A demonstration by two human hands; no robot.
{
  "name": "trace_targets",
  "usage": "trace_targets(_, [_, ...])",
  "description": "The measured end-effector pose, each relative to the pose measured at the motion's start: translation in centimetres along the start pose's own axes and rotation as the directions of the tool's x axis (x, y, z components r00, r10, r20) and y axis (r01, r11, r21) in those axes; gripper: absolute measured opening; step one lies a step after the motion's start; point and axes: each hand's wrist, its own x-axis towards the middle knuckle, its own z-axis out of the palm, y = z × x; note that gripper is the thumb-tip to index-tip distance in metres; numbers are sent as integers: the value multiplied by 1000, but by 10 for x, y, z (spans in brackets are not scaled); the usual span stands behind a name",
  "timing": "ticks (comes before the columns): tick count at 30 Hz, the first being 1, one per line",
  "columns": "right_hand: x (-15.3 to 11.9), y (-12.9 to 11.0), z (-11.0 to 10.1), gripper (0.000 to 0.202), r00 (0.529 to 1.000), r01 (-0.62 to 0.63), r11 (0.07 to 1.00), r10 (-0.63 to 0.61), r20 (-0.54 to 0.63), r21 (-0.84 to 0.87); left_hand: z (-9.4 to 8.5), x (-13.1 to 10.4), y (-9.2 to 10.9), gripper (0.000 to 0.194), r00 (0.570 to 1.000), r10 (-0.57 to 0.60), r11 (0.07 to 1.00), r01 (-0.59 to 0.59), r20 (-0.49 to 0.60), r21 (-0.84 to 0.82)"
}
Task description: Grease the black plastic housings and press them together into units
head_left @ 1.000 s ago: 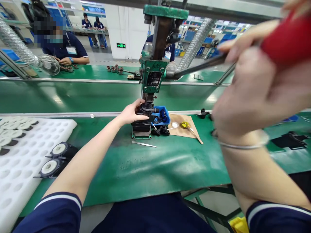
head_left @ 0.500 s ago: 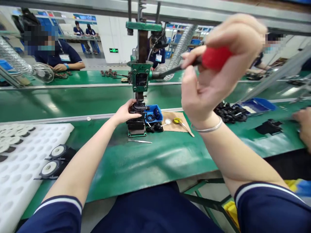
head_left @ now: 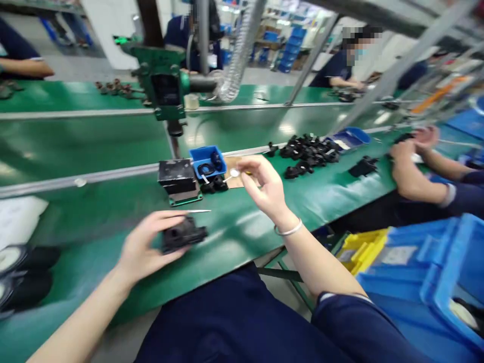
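Observation:
My left hand (head_left: 145, 244) grips a black plastic housing (head_left: 179, 234) low over the green bench, in front of the press. My right hand (head_left: 266, 189) hangs over the brown cardboard (head_left: 236, 182), its thumb and fingers curved and apart with nothing visible between them. Just beyond its fingertips is a small white disc (head_left: 234, 173); the hand hides most of the yellow pot. Tweezers (head_left: 199, 210) lie behind the housing. The black block (head_left: 177, 172) of the press base has nothing on it, below the green press head (head_left: 164, 83).
A blue bin (head_left: 207, 161) with black rings stands beside the press base. Black parts (head_left: 310, 151) lie heaped further right, near a blue tray (head_left: 350, 137). At left are black cylinders (head_left: 30, 277). A co-worker's hands (head_left: 412, 146) work at right; blue crates (head_left: 408, 262) stand below.
My right hand has let go of the red-handled press lever and come down to the cardboard. My left hand has brought the black housing off the press base towards me. The view has turned right.

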Motion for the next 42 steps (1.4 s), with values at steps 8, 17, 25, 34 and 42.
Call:
trace_targets(8, [-72, -9, 42, 60, 773, -109, 992, 50, 633, 55, 83, -5, -25, 88, 971, -158, 886, 221, 181, -407])
trace_targets(17, [-98, -7, 71, 51, 876, -112, 994, 92, 473, 14, 94, -14, -28, 87, 964, -200, 835, 260, 172, -486])
trace_targets(25, [-110, -11, 67, 54, 868, -180, 983, 173, 466, -29, 91, -12, -22, 66, 969, -192, 901, 237, 155, -362])
trace_targets(34, [-113, -17, 69, 51, 875, -191, 978, 210, 436, -87, 93, -14, -22, 67, 968, -207, 900, 246, 146, -360])
trace_targets(42, [-113, -18, 71, 50, 889, -168, 981, 193, 416, -96, 93, -14, -24, 66, 972, -194, 903, 229, 132, -363])
